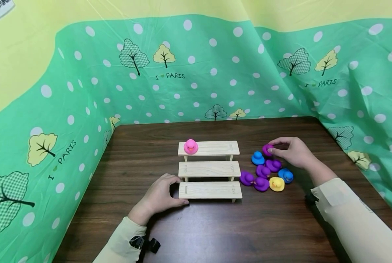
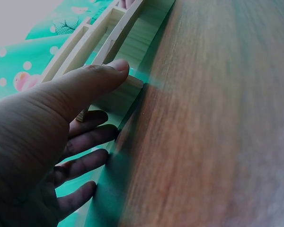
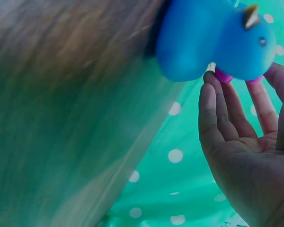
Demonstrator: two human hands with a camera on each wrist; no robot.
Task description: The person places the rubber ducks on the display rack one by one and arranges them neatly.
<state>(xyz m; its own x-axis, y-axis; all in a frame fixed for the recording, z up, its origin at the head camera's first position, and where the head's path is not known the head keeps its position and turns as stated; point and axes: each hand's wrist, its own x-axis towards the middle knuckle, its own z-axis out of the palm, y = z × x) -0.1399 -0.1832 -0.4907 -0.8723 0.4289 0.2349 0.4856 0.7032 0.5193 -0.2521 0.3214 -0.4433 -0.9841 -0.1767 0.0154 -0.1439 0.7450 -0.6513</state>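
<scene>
My left hand (image 1: 158, 195) holds the left end of a three-step wooden stand (image 1: 210, 190), its thumb at the front of the lowest step and its fingers behind. In the left wrist view the thumb lies against the light wood. A pink rubber duck (image 1: 191, 147) sits at the left of the top step. To the right of the stand, my right hand (image 1: 292, 151) pinches a purple rubber duck (image 1: 267, 149) between thumb and fingers. Only a little of it shows in the right wrist view, behind a large blue duck (image 3: 241, 47).
Next to the stand several purple ducks (image 1: 261, 184) cluster with a yellow duck (image 1: 276, 184) and two blue ducks (image 1: 257, 158). They lie on the dark wooden table (image 1: 143, 153). A green dotted cloth (image 1: 196, 84) surrounds the table at the back and sides.
</scene>
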